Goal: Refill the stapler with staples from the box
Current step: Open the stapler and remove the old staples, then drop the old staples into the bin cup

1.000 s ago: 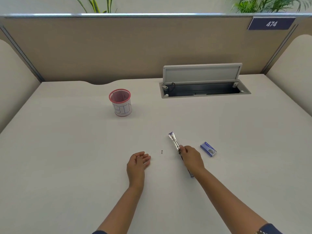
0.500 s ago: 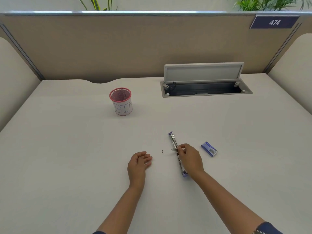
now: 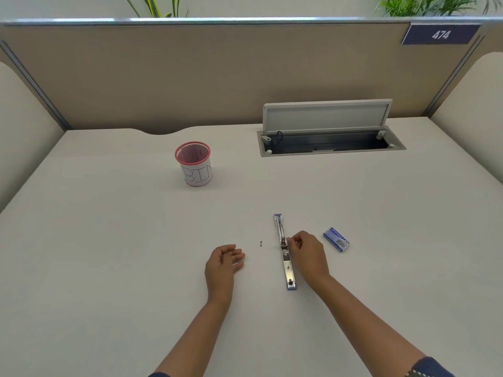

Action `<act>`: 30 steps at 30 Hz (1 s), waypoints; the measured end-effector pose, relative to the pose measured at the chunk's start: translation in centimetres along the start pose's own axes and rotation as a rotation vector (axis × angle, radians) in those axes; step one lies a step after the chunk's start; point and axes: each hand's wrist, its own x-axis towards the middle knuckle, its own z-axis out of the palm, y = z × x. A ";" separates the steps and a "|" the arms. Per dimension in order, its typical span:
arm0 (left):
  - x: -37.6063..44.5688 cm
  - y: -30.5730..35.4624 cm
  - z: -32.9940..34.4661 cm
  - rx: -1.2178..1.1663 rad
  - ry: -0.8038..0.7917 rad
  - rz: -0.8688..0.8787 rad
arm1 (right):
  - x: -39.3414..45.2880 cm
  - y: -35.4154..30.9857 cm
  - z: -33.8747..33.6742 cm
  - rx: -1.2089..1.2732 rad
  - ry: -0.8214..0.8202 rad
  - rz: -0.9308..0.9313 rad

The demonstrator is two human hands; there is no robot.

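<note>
So the stapler (image 3: pixel 284 251) is lying flat and swung fully open in the middle of the desk (image 3: pixel 109 240), closer to the near edge than the far one, shiny rail facing up. The right hand (image 3: pixel 306 254) is right at its hinge, fingers curled like it's pinching something tiny there. I honestly can't tell if that's a strip of staples or just the metal part. The left hand (image 3: pixel 223 263) just rests on the desk to the left, fingers loosely curled, holding nothing.

The staple box (image 3: pixel 336 239) sits just right of the right hand, and whether it's open is too small to see. There's a tiny dark bit (image 3: pixel 260 243) between the hands, maybe a loose staple. I'd say opening is done; loading looks in progress, closing still left.
</note>
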 end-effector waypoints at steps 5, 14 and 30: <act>-0.2 -0.3 0.2 0.117 -0.005 0.041 | -0.7 1.6 -0.5 -0.011 0.037 -0.053; 1.1 0.7 2.7 0.825 -0.119 0.226 | -1.5 2.8 -0.6 -0.100 0.080 -0.201; 3.9 0.8 3.6 1.019 -0.289 0.301 | -1.4 3.0 -0.5 -0.123 0.068 -0.212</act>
